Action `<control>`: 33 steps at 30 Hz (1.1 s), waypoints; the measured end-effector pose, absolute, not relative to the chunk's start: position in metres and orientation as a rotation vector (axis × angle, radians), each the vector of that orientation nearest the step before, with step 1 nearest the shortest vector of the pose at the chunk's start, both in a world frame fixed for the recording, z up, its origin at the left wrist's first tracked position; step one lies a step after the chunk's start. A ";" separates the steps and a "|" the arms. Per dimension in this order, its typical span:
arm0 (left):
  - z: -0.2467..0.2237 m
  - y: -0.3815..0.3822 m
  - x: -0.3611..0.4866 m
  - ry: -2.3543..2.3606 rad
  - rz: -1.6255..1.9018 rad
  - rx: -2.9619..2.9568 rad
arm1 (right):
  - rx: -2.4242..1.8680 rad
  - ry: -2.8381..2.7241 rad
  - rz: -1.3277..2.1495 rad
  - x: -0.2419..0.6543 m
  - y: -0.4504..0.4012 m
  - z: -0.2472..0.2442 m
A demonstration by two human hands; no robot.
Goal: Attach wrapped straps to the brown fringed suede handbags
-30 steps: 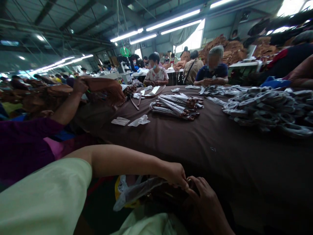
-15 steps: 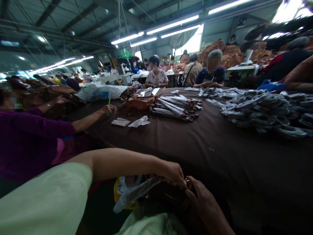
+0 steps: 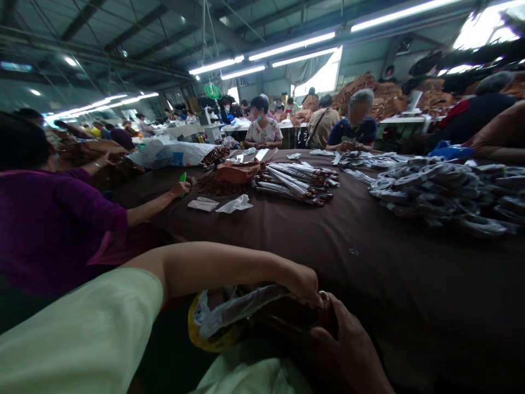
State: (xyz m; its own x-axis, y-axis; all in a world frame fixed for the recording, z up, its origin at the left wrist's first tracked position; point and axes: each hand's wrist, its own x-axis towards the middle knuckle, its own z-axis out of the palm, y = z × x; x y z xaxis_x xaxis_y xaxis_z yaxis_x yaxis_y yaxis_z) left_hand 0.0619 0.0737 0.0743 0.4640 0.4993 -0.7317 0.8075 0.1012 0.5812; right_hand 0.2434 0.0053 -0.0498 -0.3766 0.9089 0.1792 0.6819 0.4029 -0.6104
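Observation:
My left hand comes in from the left in a pale green sleeve and pinches the top edge of a clear plastic bag. Dark brown leather, possibly a strap or bag, shows inside the plastic, and its full shape is hidden. My right hand grips the same bundle from below right, close to a small metal ring. A yellow plastic bag lies just behind the bundle, below the table edge.
A long brown cloth-covered table lies ahead, holding wrapped strap bundles, coiled wrapped straps and a brown leather piece. A co-worker's purple-sleeved arm reaches over the table at left. Other workers sit beyond.
The co-worker's hand has set a brown leather piece on the table and stays at its edge. A white sack has appeared behind. My hands have lifted the plastic-wrapped bundle slightly.

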 end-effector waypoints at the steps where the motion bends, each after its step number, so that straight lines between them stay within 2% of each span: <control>1: 0.081 0.082 0.066 1.148 -0.354 1.578 | -1.380 -2.136 0.591 0.245 0.003 -0.051; 6: 0.129 0.118 0.092 0.854 -0.496 1.761 | -1.540 -1.823 0.656 0.260 -0.003 -0.060; 9: 0.154 0.133 0.104 0.799 -0.355 1.894 | -1.557 -1.705 0.782 0.278 0.002 -0.061; 15: 0.162 0.149 0.115 0.830 -0.349 2.081 | -1.383 -1.776 1.070 0.293 0.017 -0.052; 19: 0.169 0.154 0.091 1.070 0.210 2.359 | -1.456 -1.602 1.075 0.294 0.026 -0.053; 22: 0.172 0.138 0.038 1.075 0.592 2.261 | -1.515 -1.488 1.067 0.298 0.029 -0.057; 26: 0.130 0.079 -0.044 1.307 0.945 1.951 | -1.459 -1.493 1.103 0.302 0.029 -0.057; 30: 0.051 0.023 -0.078 1.275 0.759 2.006 | -1.445 -1.522 1.103 0.302 0.030 -0.059; 33: 0.013 0.012 -0.074 1.240 0.675 2.101 | -1.595 -1.549 0.866 0.303 0.018 -0.064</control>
State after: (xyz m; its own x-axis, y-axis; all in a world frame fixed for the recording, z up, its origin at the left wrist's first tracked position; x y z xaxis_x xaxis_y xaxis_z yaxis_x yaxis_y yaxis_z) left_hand -0.0737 0.0120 0.0132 0.4343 0.8925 0.1222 0.5869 -0.3832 0.7132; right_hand 0.3029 0.0184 -0.0642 0.0443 0.9987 0.0264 0.5009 0.0007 -0.8655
